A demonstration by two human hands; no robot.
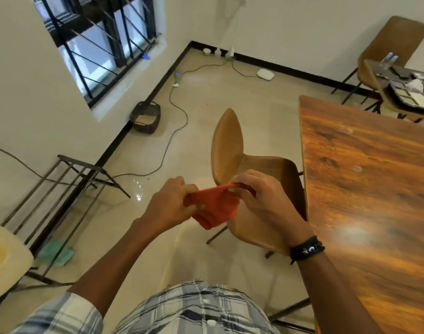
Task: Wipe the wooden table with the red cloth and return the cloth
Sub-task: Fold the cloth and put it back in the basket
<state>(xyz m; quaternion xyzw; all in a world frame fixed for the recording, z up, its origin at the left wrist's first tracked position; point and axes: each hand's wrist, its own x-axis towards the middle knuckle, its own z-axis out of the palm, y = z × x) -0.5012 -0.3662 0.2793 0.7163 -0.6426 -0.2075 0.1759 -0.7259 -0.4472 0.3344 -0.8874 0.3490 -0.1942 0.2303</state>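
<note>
Red cloth [214,208], folded and bunched, stretched between both hands [220,201].

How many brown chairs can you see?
2. One brown chair stands beside the wooden table, behind the hands. Another is by the far wall. More may be hidden.

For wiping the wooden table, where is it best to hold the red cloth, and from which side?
Probably grip the red cloth at its bunched top, from above. It hangs folded in the air between the left hand and right hand, so its loose lower folds can lie flat on the wooden table to the right.
</note>
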